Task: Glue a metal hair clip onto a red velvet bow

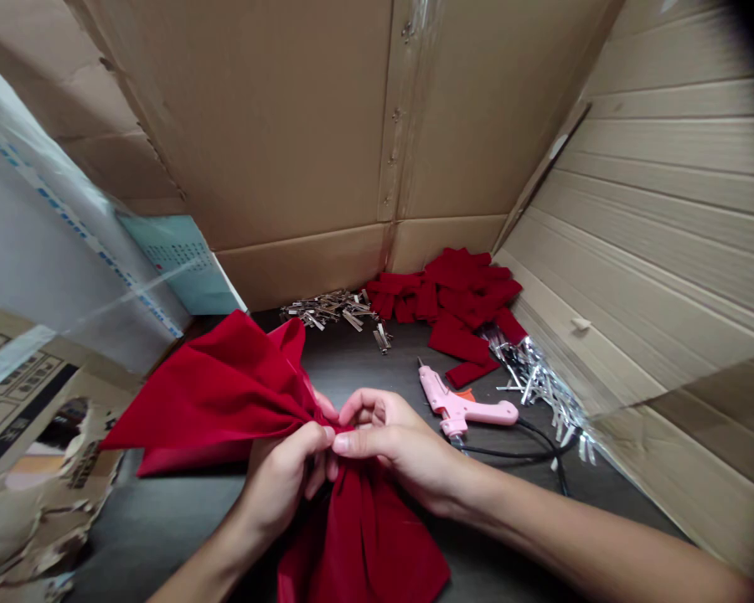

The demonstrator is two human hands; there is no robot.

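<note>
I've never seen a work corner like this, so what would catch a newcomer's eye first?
Probably the big, bright red cloth, gathered at its middle between the left hand and the right hand. Next, the pale pink glue gun lying on the dark table, just beyond the right hand. Behind it, a heap of darker red fabric strips sits against the cardboard wall, beside scattered metal clips.

Both the left hand point(282, 465) and the right hand point(402, 444) are bare, with slender fingers and a short nail visible on each thumb. The wrists are narrow, and the smooth left forearm point(217, 540) and right forearm point(540, 519) are uncovered out to the view's edges.
</note>
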